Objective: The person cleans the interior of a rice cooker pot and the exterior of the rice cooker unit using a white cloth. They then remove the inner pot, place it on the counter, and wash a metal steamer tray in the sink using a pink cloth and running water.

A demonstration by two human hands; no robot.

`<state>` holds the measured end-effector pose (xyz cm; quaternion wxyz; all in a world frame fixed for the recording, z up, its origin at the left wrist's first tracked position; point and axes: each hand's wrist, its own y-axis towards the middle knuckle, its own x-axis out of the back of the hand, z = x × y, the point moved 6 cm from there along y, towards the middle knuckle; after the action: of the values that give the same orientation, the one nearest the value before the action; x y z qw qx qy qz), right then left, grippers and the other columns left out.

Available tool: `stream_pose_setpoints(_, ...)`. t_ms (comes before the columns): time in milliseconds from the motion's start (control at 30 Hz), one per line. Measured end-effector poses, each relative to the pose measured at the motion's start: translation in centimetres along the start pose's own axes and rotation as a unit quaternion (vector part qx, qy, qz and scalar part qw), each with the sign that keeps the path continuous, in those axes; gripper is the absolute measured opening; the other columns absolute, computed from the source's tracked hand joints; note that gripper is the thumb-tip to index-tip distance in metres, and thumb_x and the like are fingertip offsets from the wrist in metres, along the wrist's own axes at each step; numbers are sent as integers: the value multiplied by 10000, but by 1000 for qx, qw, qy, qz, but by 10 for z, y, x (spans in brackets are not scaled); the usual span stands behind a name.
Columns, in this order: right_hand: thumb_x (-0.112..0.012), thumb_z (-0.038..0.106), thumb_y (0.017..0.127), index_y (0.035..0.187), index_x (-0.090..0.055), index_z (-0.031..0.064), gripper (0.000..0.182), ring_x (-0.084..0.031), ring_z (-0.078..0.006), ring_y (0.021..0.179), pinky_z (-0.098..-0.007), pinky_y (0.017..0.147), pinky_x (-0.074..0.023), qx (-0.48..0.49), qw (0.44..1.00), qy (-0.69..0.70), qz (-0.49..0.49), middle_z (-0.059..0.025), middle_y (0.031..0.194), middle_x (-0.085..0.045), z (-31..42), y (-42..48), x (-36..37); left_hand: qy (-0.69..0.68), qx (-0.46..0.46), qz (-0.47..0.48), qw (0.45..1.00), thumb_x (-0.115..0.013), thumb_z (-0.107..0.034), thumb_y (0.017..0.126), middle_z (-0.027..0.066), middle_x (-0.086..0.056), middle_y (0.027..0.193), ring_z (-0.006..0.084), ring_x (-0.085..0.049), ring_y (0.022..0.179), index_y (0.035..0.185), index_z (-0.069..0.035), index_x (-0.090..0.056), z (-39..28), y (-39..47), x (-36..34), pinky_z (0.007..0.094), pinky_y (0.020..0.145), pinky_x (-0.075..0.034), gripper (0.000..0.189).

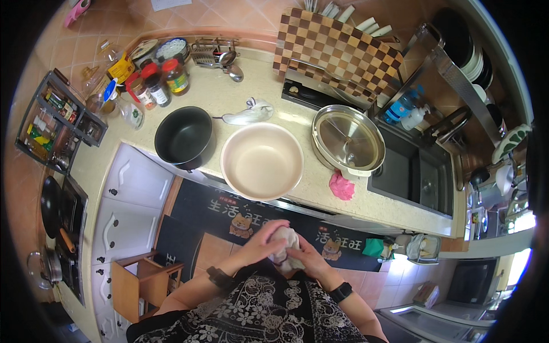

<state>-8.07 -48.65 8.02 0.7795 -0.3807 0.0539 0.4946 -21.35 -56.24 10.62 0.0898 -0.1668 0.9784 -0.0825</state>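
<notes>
Close to my body, between both palms, is a bunched whitish cloth [285,240]. My left hand [269,240] presses on it from the left and my right hand [309,254] wraps its other side. Beyond my hands, at the counter's front edge, stands a wide cream-coloured pot [261,160] with nothing inside. To its left is a deep black pot [183,136]. On its right a round pan with a glass lid [348,138] sits beside the sink. Behind the cream pot lies another crumpled white cloth [248,112].
A pink cloth [342,187] lies before the lidded pan. The dark double sink [396,173] is at the right. Jars [175,77] and bottles stand at the back left. A checkered wooden cutting board [334,51] leans at the back. A wooden stool [143,285] is on the floor at left.
</notes>
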Motion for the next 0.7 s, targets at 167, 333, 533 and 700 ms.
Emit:
stream_pose_setpoints(167, -477, 61, 935, 1217, -563, 15, 299, -618, -119, 848, -251, 693, -510, -3, 991, 29, -131, -42, 1028, -652, -21, -16, 68, -177, 176, -225, 942, -634, -429, 886, 163, -350, 1426, 295, -571, 1127, 1459, -31, -171, 25, -4, 70, 395, 886, -516, 837)
stream_pose_setpoints(333, -452, 161, 968, 1260, -527, 11, 336, -628, -177, 969, -289, 800, -522, -2, 974, 203, -98, -82, 1123, -635, -12, -48, 52, -251, 157, -210, 932, -573, -517, 897, 158, -469, 1288, 313, -627, 1034, 1408, -50, -266, 19, 36, 95, 415, 823, -562, 757)
stream_pose_setpoints(533, -619, 131, 888, 1220, -545, 1, 364, -635, -216, 992, -325, 854, -524, 14, 972, 170, -160, -91, 1123, -636, -38, -76, 58, -265, 174, -181, 931, -466, -211, 944, 216, -520, 1270, 370, -629, 1034, 1347, 44, -339, 28, 60, 104, 463, 885, -551, 494)
stream_pose_setpoints(700, -546, 116, 913, 1200, -550, -33, 323, -636, -215, 996, -329, 858, -524, 44, 953, 247, -168, -106, 1115, -637, -55, -100, 79, -274, 114, -176, 939, -395, -87, 891, 272, -527, 1230, 411, -602, 1059, 1311, 129, -331, 15, 45, 91, 450, 961, -519, 476)
